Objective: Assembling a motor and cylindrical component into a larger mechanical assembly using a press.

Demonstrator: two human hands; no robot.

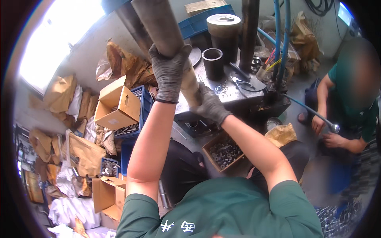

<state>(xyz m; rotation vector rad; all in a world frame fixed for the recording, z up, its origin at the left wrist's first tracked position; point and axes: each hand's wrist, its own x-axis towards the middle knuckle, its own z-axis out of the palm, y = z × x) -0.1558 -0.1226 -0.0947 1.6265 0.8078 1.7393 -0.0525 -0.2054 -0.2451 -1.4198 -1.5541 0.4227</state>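
Both my hands wear dark grey work gloves. My left hand (168, 73) is wrapped round a long grey metal cylinder (158, 24), which slants from the top of the view down to the right. Its lower part (190, 85) looks narrower than the upper. Lower down, my right hand (213, 106) grips near the bottom end, its fingertips partly hidden. The cylinder is over the near edge of a metal worktable (238, 92). Close by on the table stand a short dark open tube (213, 65), a larger capped cylinder (224, 33) and pliers (244, 83).
A wooden box of small metal parts (224, 152) lies below my right forearm. Cardboard boxes (119, 107) and a blue crate (146, 107) are at left. Blue hoses (285, 39) and a dark column (249, 31) rise at right. A person (353, 91) sits far right.
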